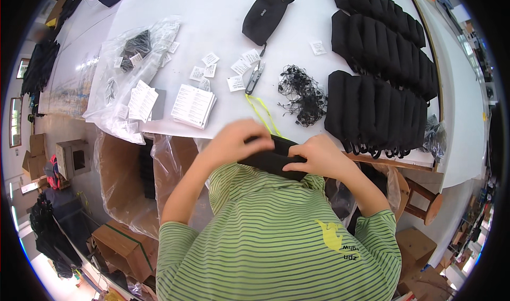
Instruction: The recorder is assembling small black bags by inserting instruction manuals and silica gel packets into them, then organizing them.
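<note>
A black fabric pouch (pixel 276 163) is held against the table's front edge, close to my shirt. My right hand (pixel 324 155) grips its right end, thumb on the near side. Over its left part lies my left hand (pixel 239 140), slightly blurred, fingers curled onto the upper edge. A yellow-green cord (pixel 265 115) runs from a grey snips-like tool (pixel 255 79) down toward the pouch. Right of the cord is a tangle of thin black strings (pixel 303 96). Small white labels (pixel 240 66) lie scattered beyond my left hand, with a stack of printed white cards (pixel 193 105) nearer.
Rows of black pouches (pixel 377 107) fill the table's right side. Another black pouch (pixel 265 19) lies at the far middle. A clear plastic bag (pixel 111 83) with dark contents sits at left, beside more cards (pixel 142 102). Below are a plastic-lined carton (pixel 125 173) and a wooden stool (pixel 425 200).
</note>
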A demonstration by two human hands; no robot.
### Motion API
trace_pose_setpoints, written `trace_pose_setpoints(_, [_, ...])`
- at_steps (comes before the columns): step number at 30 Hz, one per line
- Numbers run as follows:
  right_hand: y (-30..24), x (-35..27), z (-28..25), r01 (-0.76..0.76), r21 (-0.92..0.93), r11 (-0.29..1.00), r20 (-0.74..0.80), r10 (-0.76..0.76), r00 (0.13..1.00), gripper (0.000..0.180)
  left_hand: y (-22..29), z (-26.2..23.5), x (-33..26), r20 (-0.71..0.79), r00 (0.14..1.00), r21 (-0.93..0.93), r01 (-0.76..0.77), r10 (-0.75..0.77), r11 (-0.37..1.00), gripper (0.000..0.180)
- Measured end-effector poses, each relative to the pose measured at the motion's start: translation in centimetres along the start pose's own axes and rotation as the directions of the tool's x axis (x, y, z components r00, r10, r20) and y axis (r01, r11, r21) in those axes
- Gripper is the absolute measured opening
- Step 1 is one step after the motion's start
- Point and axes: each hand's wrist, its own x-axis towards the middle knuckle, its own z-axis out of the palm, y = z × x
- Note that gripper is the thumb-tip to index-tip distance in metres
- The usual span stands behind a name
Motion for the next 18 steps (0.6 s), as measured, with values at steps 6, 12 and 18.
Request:
trace_pose_setpoints(6, [0.1,-0.5,0.2,0.057,-0.074,0.996,-0.082,-0.063,0.995,0.031,-7.0,-3.9,4.1,-0.480,0.853,0.559,0.119,0.203,0.821,0.013])
trace_pose_setpoints(12, [-1.1,-1.0,-2.0,0.139,-0.164,0.977,-0.269,-0.180,0.946,0.025,-7.0,-6.0,4.0,-0.511,0.849,0.520,0.179,0.137,0.835,0.010])
trace_pose_setpoints(18, [-1.3,-0.4,-3.8,0.115,-0.379,0.918,-0.332,-0.251,0.909,0.027,3.1,-4.5,2.3,-0.477,0.846,0.242,-0.136,0.240,0.961,0.007])
